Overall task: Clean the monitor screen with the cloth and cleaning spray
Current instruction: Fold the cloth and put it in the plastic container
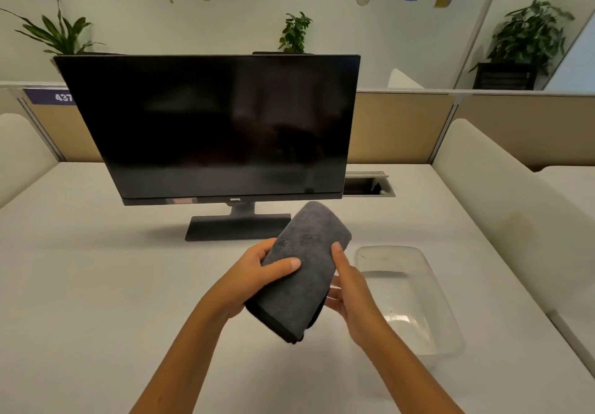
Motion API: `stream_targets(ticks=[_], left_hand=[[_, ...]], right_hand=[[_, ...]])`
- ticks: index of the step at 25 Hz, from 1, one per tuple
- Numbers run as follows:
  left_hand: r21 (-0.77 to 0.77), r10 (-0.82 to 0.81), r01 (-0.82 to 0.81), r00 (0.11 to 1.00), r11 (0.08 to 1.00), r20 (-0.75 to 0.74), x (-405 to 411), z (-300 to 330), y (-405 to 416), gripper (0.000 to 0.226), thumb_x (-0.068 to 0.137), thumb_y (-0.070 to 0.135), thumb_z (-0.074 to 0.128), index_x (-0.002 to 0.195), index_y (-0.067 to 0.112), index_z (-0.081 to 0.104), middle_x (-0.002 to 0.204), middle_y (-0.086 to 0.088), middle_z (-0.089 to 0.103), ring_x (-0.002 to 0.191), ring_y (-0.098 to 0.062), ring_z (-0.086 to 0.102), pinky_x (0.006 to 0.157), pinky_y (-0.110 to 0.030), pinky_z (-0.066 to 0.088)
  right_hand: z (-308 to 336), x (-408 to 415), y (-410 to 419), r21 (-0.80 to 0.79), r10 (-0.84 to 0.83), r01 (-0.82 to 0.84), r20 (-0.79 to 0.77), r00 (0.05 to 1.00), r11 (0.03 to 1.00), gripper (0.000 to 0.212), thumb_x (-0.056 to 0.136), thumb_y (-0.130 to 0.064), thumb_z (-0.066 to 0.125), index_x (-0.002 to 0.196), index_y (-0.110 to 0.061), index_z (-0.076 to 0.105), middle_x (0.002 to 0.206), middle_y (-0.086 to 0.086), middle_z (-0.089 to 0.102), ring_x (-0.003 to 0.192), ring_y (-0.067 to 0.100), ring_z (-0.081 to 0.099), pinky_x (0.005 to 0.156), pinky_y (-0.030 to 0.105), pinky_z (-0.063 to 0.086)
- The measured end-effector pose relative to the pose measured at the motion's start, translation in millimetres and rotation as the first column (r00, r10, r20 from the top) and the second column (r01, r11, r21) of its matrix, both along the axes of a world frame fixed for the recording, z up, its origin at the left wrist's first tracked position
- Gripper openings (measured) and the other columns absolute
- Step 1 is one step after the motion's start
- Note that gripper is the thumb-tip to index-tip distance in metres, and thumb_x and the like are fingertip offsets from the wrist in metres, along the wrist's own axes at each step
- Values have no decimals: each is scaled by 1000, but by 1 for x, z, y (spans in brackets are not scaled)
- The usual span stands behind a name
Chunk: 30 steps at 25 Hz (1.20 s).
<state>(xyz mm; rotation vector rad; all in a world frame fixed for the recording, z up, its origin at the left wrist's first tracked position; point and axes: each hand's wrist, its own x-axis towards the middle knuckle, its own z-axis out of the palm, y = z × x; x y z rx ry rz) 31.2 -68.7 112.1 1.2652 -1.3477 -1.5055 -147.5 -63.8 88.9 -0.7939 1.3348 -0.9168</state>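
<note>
Folded grey cloth (306,272) held above the desk (96,285) between both hands: left hand (254,280) grips its left edge, thumb across the top; right hand (349,297) grips its right edge, thumb on top. Monitor (209,127) stands beyond the hands, screen dark. Clear tub (415,301) just right of the right hand; bare desk left of the left hand

A pale desk (96,285) carries the dark monitor (206,123) on its stand, with a clear plastic tub (441,326) near its right side.
</note>
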Motion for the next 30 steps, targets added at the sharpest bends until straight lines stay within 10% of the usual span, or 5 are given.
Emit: stream_targets(ticks=[4, 11, 18, 24, 30], left_hand=[[-3, 88, -88, 995, 996, -50, -65, -12, 5, 54, 64, 55, 76, 110, 33, 58, 100, 8, 70, 89, -12, 69, 71, -29, 58], [-133, 179, -145, 936, 981, 304, -147, -40, 15, 49, 86, 65, 36, 112, 26, 50, 106, 9, 63, 94, -10, 62, 77, -19, 53], [-180, 202, -99, 628, 979, 752, -180, -96, 27, 63, 93, 57, 23, 148, 28, 11, 158, 7, 5, 144, -18, 8, 114, -44, 14], [-249, 234, -65, 629, 966, 741, -187, -110, 33, 56, 93, 54, 11, 144, 42, -7, 158, 11, -6, 145, -15, 4, 113, -44, 15], [-261, 223, -49, 683, 964, 696, -189, -110, 33, 55, 95, 49, 11, 147, 34, 1, 157, 12, 5, 145, -11, 5, 116, -42, 15]], right_hand=[[8, -47, -7, -168, -3, 23, 122, 992, 985, 62, 66, -62, 67, 115, -25, 57, 105, -3, 71, 91, 16, 70, 68, 33, 59], [3, -119, -23, -474, -221, -8, -425, 878, 880, 53, 90, -36, 59, 138, -27, 38, 131, -1, 53, 108, 16, 56, 76, 18, 49], [-4, -154, -39, -243, 12, -240, -679, 734, 940, 47, 96, -31, 50, 140, -18, 36, 131, 10, 54, 106, 25, 57, 87, 35, 47], [-27, -146, -30, -68, 131, -348, -846, 517, 935, 36, 98, -21, 43, 134, -13, 39, 124, 11, 57, 105, 27, 58, 86, 33, 47], [-44, -148, -29, -54, 87, -183, -725, 683, 982, 39, 100, -19, 40, 137, -12, 33, 124, 14, 55, 95, 24, 55, 84, 35, 46]])
